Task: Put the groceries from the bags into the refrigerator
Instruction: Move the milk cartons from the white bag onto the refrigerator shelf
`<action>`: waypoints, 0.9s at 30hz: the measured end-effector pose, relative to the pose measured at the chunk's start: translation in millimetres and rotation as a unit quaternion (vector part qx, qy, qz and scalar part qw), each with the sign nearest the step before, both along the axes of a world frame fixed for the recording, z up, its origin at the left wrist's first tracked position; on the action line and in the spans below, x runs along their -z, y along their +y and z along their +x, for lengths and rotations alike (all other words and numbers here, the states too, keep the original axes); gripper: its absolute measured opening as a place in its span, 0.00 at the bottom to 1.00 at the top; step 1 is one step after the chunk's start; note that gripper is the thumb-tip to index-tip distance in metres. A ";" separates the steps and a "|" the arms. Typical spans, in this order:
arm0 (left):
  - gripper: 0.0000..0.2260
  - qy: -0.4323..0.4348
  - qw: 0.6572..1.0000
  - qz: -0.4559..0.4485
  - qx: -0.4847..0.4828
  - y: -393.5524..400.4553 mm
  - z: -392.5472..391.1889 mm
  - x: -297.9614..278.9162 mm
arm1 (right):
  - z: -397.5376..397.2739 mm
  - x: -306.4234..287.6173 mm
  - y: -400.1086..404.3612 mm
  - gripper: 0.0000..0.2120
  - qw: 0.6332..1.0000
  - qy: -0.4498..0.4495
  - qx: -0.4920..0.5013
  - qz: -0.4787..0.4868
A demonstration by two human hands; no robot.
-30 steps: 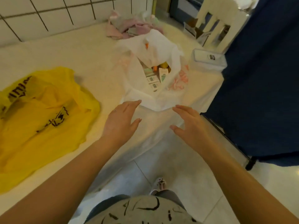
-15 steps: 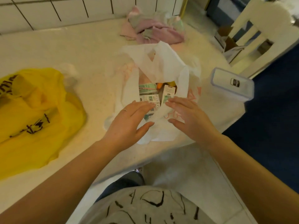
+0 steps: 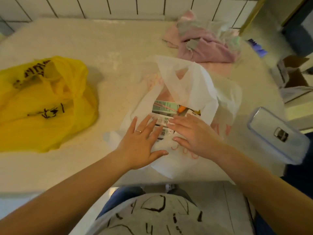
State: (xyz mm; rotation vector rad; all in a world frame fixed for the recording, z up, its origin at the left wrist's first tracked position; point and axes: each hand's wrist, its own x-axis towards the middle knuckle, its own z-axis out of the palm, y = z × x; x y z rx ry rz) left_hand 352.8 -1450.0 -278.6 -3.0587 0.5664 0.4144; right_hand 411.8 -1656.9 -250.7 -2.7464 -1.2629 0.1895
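Pale speckled bench (image 3: 101, 48) against a white tiled wall (image 3: 135, 5).

White plastic bag (image 3: 194, 82), thin and half see-through with faint pink print, stands near the bench's front edge at centre. Mouth open upward; one handle loop flops over the opening from the far side. Inside: white cartons (image 3: 163, 122) with printed labels and square codes lying at the front, a pale green package (image 3: 162, 106) behind them, an orange item (image 3: 180, 108) mostly hidden under the handle flap. Exact products too small to read.

Yellow plastic bag (image 3: 42, 102) with black lettering lies slumped on the bench, well apart to the left. Pink and green crumpled cloths (image 3: 203, 43) sit behind the white bag, near the wall. Clear lidded container (image 3: 277, 134) at the bench's right edge, near the bag. Open cardboard box (image 3: 293, 73) beyond the bench, right.

Left hand (image 3: 140, 141), ring on one finger, fingers straight and spread, tips resting on the cartons at the bag mouth, thumb over the bag's front wall. Right hand (image 3: 191, 133) flat, fingers extended over the cartons from the right. Neither grip is closed round anything; both lie wide and flat.
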 end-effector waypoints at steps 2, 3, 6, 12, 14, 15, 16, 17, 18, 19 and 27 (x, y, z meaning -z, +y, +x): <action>0.41 0.006 0.998 0.036 -0.041 -2.9 -0.6 2.7 | 6.0 2.6 -6.4 0.20 0.998 -0.004 -0.054 -0.019; 0.42 0.008 0.997 0.054 -0.062 -3.2 -1.1 3.7 | 8.5 3.9 -9.3 0.20 0.997 -0.001 -0.072 -0.024; 0.43 0.015 0.987 0.090 -0.131 -1.1 -4.5 10.1 | 12.8 9.6 -12.3 0.23 0.994 0.024 -0.103 -0.035; 0.47 0.043 0.975 0.106 -0.192 7.2 -15.6 23.8 | 17.6 20.6 -0.5 0.29 0.985 0.091 -0.133 -0.060; 0.45 0.018 0.977 0.101 -0.184 7.4 -13.1 20.6 | 18.0 19.9 4.1 0.27 0.988 0.082 -0.126 -0.030; 0.44 0.001 0.980 0.094 -0.173 6.9 -11.2 17.6 | 19.1 18.7 7.9 0.25 0.990 0.072 -0.118 -0.011; 0.42 -0.019 0.984 0.084 -0.155 5.6 -8.8 13.2 | 22.0 17.6 12.3 0.21 0.993 0.058 -0.105 0.006; 0.41 -0.039 0.988 0.071 -0.132 4.8 -5.3 9.5 | 26.0 17.2 17.0 0.18 0.995 0.041 -0.093 0.023; 0.40 -0.055 0.991 0.058 -0.106 4.4 -0.7 7.2 | 30.0 17.3 22.6 0.17 0.996 0.028 -0.079 0.037; 0.39 -0.072 0.993 0.048 -0.078 3.7 4.4 6.2 | 34.2 19.0 28.2 0.17 0.997 0.017 -0.062 0.051; 0.40 -0.059 0.991 0.115 -0.020 15.5 37.2 22.9 | 48.3 30.0 55.1 0.30 0.999 0.046 -0.005 -0.016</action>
